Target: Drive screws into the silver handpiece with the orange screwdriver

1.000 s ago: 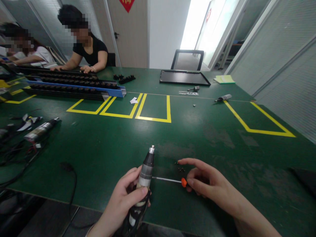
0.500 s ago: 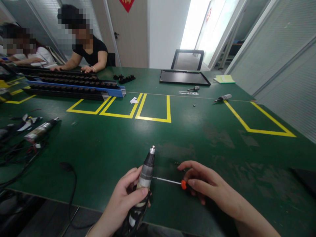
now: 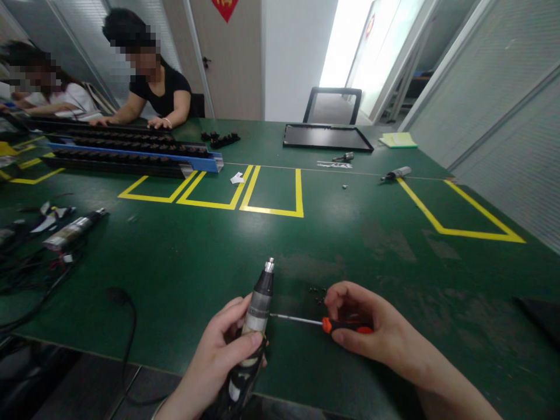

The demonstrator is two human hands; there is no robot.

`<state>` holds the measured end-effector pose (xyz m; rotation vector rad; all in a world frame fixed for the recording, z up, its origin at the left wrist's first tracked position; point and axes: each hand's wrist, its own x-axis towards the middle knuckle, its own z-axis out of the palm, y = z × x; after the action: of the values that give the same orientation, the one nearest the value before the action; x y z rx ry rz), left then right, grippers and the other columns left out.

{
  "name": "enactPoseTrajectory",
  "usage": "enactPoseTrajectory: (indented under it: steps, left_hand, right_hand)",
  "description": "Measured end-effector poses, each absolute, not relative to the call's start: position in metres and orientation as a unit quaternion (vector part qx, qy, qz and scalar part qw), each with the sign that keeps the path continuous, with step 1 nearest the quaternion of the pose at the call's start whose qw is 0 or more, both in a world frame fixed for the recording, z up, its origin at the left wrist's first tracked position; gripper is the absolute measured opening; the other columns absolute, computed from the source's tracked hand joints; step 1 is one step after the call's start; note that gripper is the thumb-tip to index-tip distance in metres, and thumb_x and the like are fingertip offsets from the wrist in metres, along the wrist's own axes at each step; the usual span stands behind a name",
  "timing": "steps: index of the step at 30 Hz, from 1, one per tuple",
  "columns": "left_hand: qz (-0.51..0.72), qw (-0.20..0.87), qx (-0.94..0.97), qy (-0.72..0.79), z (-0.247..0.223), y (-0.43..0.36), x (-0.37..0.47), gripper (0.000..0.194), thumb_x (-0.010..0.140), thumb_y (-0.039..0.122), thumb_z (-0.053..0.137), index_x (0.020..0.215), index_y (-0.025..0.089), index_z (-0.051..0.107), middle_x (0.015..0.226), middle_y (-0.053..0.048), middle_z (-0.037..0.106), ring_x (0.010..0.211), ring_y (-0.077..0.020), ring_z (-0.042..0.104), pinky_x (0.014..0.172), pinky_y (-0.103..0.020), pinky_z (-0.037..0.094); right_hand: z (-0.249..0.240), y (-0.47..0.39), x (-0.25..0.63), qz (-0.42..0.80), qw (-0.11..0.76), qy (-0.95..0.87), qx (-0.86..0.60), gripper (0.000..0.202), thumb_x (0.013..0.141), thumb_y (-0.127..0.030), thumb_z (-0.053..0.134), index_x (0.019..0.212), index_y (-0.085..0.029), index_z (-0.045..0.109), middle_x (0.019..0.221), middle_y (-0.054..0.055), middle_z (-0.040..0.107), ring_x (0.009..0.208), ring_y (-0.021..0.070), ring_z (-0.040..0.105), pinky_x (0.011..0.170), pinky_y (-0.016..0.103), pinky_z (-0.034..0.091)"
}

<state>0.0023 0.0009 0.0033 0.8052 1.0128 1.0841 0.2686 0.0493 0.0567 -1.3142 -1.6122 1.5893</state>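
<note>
To do this well, I'd say, brace the tool [image 3: 261, 303] firmly and set the screwdriver [image 3: 326, 325] square to its side, pressing steadily. The left hand [image 3: 225, 347] wraps thumb and fingers round the tool above the table [image 3: 196, 256]; the right hand's [image 3: 376, 329] curled fingers and thumb grip the orange-and-black handle. The tool looks scuffed, grey-banded, with a dark tapering nose and bright tip.

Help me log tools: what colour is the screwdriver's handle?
The handle is orange and black where visible, clearest in the head view.
</note>
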Motion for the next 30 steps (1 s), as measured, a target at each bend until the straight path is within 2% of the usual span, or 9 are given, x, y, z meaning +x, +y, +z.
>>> enactPoseTrajectory:
  steps: [3,8,11,15,20,23,26,28,30]
  left_hand:
    - [0.478,0.663,0.358,0.452,0.0036,0.0002,0.0023,0.043,0.078,0.034,0.087,0.12,0.027,0.079,0.09,-0.001,0.06,0.066,-0.0151,0.064,0.056,-0.024,0.058]
    - [0.474,0.661,0.366,0.452,0.0043,0.0007,0.0025,0.042,0.078,0.034,0.086,0.119,0.026,0.079,0.091,-0.002,0.06,0.066,-0.0159,0.065,0.057,-0.025,0.058]
    - [0.472,0.66,0.369,0.453,0.0055,0.002,0.0027,0.042,0.078,0.034,0.086,0.119,0.026,0.08,0.089,-0.001,0.059,0.066,-0.0162,0.065,0.057,-0.026,0.059]
    - [0.475,0.656,0.372,0.454,0.0061,0.0026,0.0031,0.041,0.077,0.035,0.086,0.117,0.026,0.08,0.087,-0.001,0.06,0.065,-0.0165,0.065,0.056,-0.027,0.059]
    - [0.479,0.658,0.36,0.456,0.0049,0.0011,0.0039,0.044,0.075,0.035,0.087,0.117,0.023,0.08,0.084,-0.002,0.061,0.063,-0.0167,0.065,0.055,-0.027,0.058]
    - [0.484,0.658,0.354,0.456,0.0043,0.0006,0.0036,0.045,0.076,0.035,0.087,0.118,0.023,0.08,0.084,-0.002,0.062,0.062,-0.0165,0.066,0.054,-0.026,0.058]
    - [0.483,0.661,0.358,0.449,0.0042,0.0008,0.003,0.044,0.076,0.034,0.087,0.118,0.025,0.08,0.085,-0.001,0.062,0.061,-0.0161,0.067,0.054,-0.026,0.058]
    - [0.482,0.662,0.36,0.448,0.0045,0.0011,0.0028,0.043,0.076,0.034,0.087,0.118,0.027,0.08,0.086,-0.001,0.062,0.062,-0.0159,0.067,0.054,-0.025,0.059]
    - [0.481,0.659,0.361,0.451,0.0049,0.0015,0.003,0.042,0.076,0.033,0.087,0.118,0.027,0.081,0.086,-0.001,0.062,0.063,-0.0159,0.066,0.054,-0.025,0.059]
  right_hand:
    - [0.0546,0.0488,0.2685,0.581,0.246,-0.6,-0.492,0.034,0.079,-0.031,0.076,0.108,-0.02,0.064,0.083,-0.001,0.06,0.075,0.0165,0.058,0.07,0.03,0.047]
    - [0.053,0.0479,0.2692,0.625,0.229,-0.536,-0.52,0.036,0.087,-0.043,0.064,0.114,-0.02,0.061,0.08,0.0,0.065,0.064,0.0151,0.058,0.054,0.025,0.041]
    - [0.0528,0.0477,0.2689,0.636,0.207,-0.515,-0.536,0.034,0.088,-0.042,0.06,0.114,-0.02,0.061,0.07,-0.002,0.064,0.055,0.013,0.055,0.05,0.024,0.038]
    - [0.0546,0.0483,0.2683,0.618,0.225,-0.538,-0.527,0.035,0.08,-0.036,0.07,0.111,-0.02,0.063,0.068,-0.004,0.06,0.055,0.0117,0.05,0.048,0.022,0.036]
    - [0.0541,0.0496,0.272,0.59,0.272,-0.573,-0.499,0.037,0.073,-0.027,0.077,0.108,-0.021,0.065,0.076,-0.002,0.063,0.067,0.0154,0.058,0.062,0.027,0.046]
    - [0.0518,0.0498,0.2736,0.569,0.265,-0.596,-0.501,0.042,0.07,-0.023,0.08,0.11,-0.02,0.068,0.082,-0.001,0.063,0.072,0.0165,0.06,0.068,0.03,0.049]
    - [0.0507,0.0489,0.2732,0.574,0.247,-0.6,-0.499,0.039,0.076,-0.032,0.079,0.112,-0.02,0.069,0.083,-0.001,0.061,0.071,0.0149,0.058,0.064,0.027,0.048]
    - [0.051,0.0479,0.2722,0.598,0.238,-0.574,-0.505,0.041,0.083,-0.041,0.073,0.118,-0.019,0.066,0.083,0.0,0.063,0.067,0.0142,0.056,0.053,0.023,0.044]
    - [0.0519,0.0473,0.271,0.618,0.225,-0.543,-0.522,0.042,0.088,-0.043,0.064,0.122,-0.02,0.063,0.082,0.001,0.065,0.064,0.0146,0.058,0.047,0.021,0.04]
